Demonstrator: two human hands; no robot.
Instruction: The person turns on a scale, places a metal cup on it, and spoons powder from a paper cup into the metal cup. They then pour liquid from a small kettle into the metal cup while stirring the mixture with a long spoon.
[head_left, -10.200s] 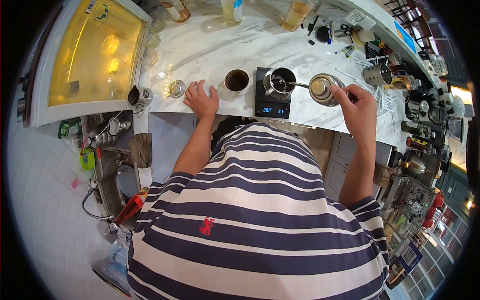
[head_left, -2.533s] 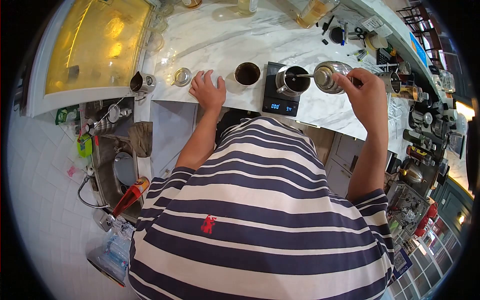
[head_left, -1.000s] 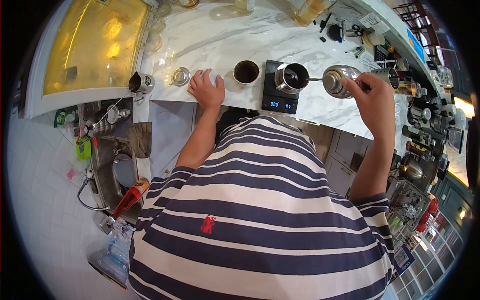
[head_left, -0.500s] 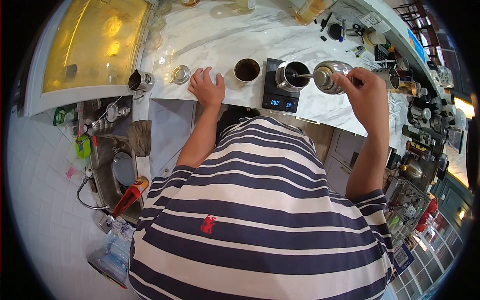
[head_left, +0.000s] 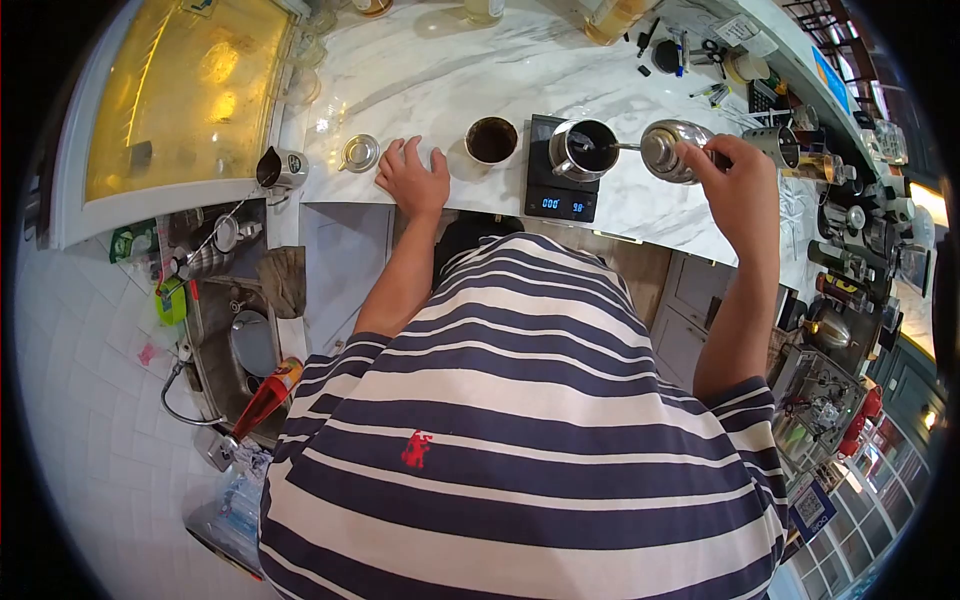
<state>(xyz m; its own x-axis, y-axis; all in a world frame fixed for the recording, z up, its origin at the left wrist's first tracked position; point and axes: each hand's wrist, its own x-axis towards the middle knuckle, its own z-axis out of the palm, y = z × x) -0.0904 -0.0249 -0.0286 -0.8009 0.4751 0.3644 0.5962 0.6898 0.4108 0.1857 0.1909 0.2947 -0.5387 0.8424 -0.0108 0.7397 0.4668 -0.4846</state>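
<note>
My right hand point(head_left: 735, 170) grips the handle of a steel gooseneck kettle point(head_left: 672, 150). Its thin spout points left, with the tip at the right rim of a steel cup point(head_left: 562, 160) that has dark liquid inside. That cup stands on a black digital scale point(head_left: 548, 190) with a lit blue display. My left hand point(head_left: 415, 180) lies on the marble counter point(head_left: 430, 80), fingers spread and holding nothing. Left of it is a small round metal and glass lid-like piece point(head_left: 359, 152). Between my hands stands a cup with dark brown contents point(head_left: 491, 141).
A steel pitcher point(head_left: 285, 168) stands at the counter's left end, above the sink point(head_left: 215, 350). Bottles point(head_left: 610, 22) line the far edge. Pens, scissors and small items point(head_left: 690, 60) lie at the back right. A steel canister point(head_left: 768, 143) is just beyond my right hand.
My right hand has shifted the kettle slightly to the right, so the spout reaches less far over the steel cup. My left hand stays in place.
</note>
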